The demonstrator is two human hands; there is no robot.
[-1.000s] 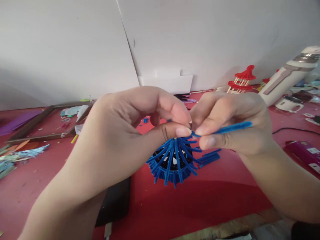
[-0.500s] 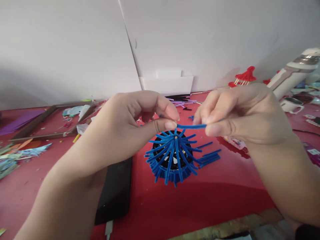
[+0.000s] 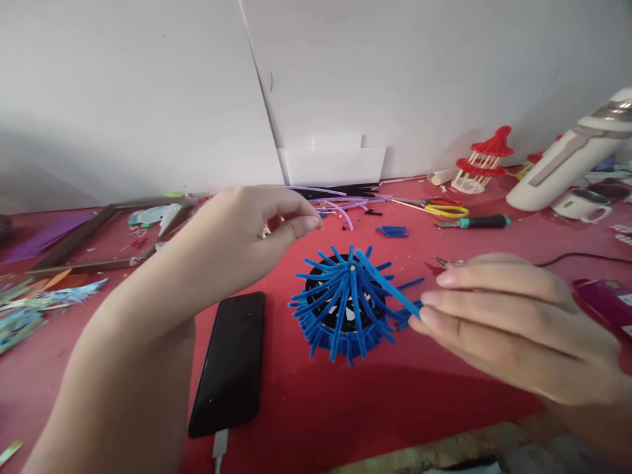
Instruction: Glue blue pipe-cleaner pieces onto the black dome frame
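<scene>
White wall all across the top of the frame, red table spread out beneath it, and here's the left hand, just left of centre, thumb and forefinger tips together; whether anything sits between them, I can't tell! Over at right, the right hand has its fingertips clamped on the lower end of a blue strip. Upper right, a pale flask leans across the picture; lower left of centre, a dark phone lies plugged in. And dead centre, the blue model, strips fanning out from its peak over a black ring! A red model stands upper right, near a white mug. That blue strip slants up and left, its free end overlapping the peak in view; contact, can't call it. Smaller yet, a blue bundle lies above and right of centre.
</scene>
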